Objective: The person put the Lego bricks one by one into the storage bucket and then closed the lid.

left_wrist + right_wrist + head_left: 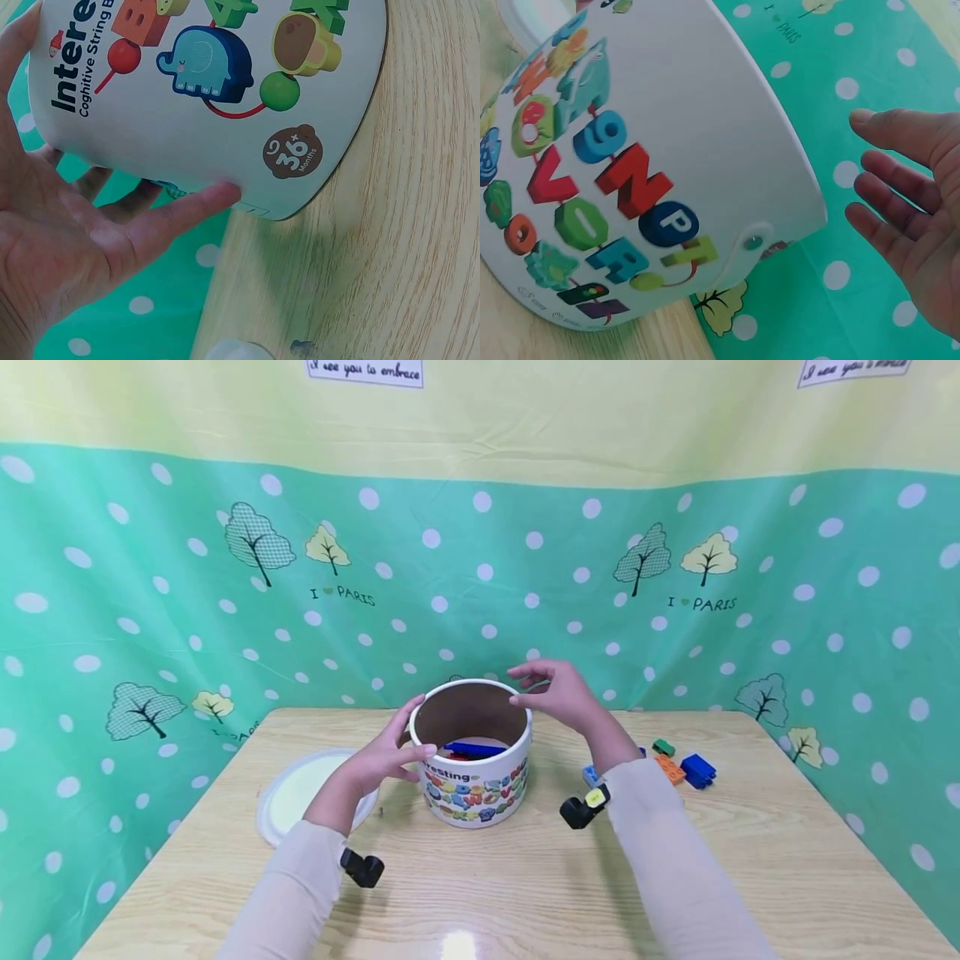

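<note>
A white round bucket (477,793) printed with colourful letters and animals stands uncovered on the table. Inside it lie a long blue piece (474,749) and a bit of red (456,757). My left hand (390,750) holds the bucket's left side, thumb near the front rim and fingers reaching round the wall, as the left wrist view also shows. Just off the right rim hovers my right hand (557,693), its fingers loosely bent with nothing between them. In the right wrist view a gap separates this hand (919,202) from the bucket (705,90).
On the left of the table lies a round white lid (296,793), partly behind the left forearm. Several building blocks sit at the right: blue (698,771), orange (669,769), green (663,747) and light blue (591,776). A green dotted curtain (480,593) hangs behind the table.
</note>
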Action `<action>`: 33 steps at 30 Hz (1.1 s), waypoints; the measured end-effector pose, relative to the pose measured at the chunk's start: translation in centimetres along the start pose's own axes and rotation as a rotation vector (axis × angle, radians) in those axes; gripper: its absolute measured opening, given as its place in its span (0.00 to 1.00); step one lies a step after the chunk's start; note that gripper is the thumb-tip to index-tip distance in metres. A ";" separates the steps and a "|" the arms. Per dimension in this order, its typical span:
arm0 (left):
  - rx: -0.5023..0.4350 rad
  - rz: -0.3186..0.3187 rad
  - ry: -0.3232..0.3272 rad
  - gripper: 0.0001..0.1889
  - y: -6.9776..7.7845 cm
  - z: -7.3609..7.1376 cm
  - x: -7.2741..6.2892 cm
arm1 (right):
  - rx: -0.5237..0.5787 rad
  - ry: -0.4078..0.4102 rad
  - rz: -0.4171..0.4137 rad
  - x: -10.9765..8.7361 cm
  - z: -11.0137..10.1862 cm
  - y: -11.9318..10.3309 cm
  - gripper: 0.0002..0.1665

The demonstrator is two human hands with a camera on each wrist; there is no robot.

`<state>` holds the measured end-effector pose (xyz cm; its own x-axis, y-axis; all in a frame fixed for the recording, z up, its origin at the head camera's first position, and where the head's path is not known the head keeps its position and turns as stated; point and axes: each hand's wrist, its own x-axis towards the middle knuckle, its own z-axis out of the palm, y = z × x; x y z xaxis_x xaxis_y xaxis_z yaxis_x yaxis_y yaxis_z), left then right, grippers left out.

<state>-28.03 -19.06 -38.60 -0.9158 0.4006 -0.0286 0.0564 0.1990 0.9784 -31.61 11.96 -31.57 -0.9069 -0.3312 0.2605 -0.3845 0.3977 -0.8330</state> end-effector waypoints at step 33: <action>-0.005 0.000 -0.003 0.48 -0.3 -0.2 0.2 | -0.096 0.111 0.075 -8.1 -4.2 5.7 0.23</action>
<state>-28.28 -19.17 -38.83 -0.9144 0.4037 -0.0293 0.0546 0.1949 0.9793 -27.20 20.51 -36.37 -0.9452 -0.2028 0.2559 -0.3246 0.4996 -0.8031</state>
